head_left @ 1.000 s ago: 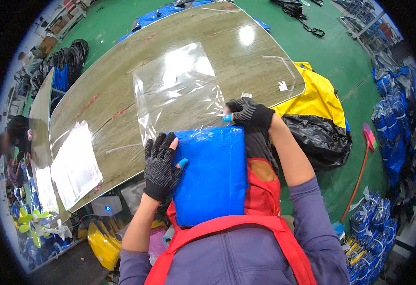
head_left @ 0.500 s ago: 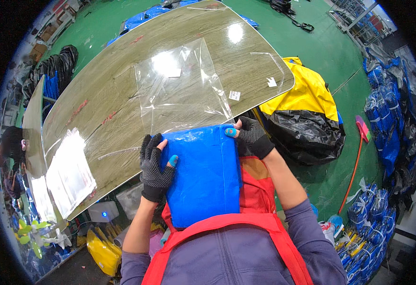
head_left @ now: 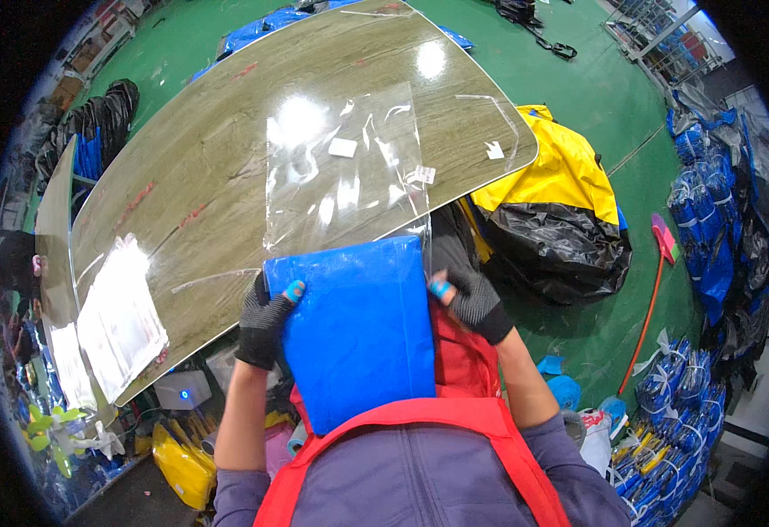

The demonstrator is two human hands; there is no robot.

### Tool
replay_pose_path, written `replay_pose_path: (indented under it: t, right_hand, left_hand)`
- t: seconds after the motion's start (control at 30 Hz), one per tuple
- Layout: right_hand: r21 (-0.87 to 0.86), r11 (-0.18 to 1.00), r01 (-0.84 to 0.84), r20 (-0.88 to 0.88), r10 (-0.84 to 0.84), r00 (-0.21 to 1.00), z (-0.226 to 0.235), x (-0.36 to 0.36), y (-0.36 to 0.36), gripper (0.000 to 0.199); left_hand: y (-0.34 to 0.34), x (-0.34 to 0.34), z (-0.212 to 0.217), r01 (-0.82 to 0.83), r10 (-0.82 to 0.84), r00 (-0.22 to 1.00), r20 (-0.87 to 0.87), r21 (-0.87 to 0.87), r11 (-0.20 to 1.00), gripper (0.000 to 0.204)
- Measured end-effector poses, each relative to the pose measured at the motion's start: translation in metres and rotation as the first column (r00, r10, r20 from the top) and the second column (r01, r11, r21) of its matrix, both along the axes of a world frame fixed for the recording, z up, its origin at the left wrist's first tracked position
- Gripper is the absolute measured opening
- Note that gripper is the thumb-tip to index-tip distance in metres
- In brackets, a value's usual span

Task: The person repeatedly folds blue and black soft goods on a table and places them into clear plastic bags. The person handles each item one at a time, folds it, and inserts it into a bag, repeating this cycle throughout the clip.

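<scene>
A folded blue tarp [head_left: 358, 329] lies close against my body, its far edge meeting the mouth of a clear plastic bag [head_left: 340, 198] spread on the table. My left hand [head_left: 267, 321], in a black dotted fingerless glove, grips the tarp's left side, thumb on top and the other fingers hidden beneath. Just off the tarp's right edge is my right hand [head_left: 472, 303], gloved alike, its thumb and fingers pinched together at the bag's near right corner. Blue tape wraps both thumbs. A small white card [head_left: 342, 147] shows within the bag's outline.
The wood-patterned table [head_left: 200, 167] carries a stack of clear bags [head_left: 125, 321] at left and a white label [head_left: 495, 150] at right. Beside it stands a yellow and black sack [head_left: 560, 211]. Bundled blue tarps [head_left: 678, 386] and a red-handled broom [head_left: 648, 307] are farther right.
My right hand has slid off the tarp's far right corner toward me, to its right side. The tarp has shifted slightly left, and the clear bag lies straighter and farther right.
</scene>
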State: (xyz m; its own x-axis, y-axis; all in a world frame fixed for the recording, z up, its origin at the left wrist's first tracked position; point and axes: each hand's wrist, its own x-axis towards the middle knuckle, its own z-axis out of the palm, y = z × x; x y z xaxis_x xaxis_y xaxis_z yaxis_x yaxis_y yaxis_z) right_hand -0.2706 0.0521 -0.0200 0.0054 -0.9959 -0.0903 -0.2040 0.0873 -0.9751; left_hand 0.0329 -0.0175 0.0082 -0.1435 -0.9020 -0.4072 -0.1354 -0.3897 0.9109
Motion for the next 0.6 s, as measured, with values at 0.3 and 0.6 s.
replay_pose_path:
  t: [0.3,0.6]
  right_hand:
    - [0.506,0.862,0.012,0.280,-0.177,0.943,-0.015,0.028,0.038,0.073]
    - [0.413,0.908,0.073,0.241,-0.186,0.952,-0.011,0.017,0.034,0.069]
  left_hand:
    - [0.061,0.011,-0.045,-0.161,0.176,0.930,-0.322,0.072,0.984,0.055]
    - [0.040,0.005,-0.051,0.266,0.122,0.758,0.640,-0.476,0.838,0.024]
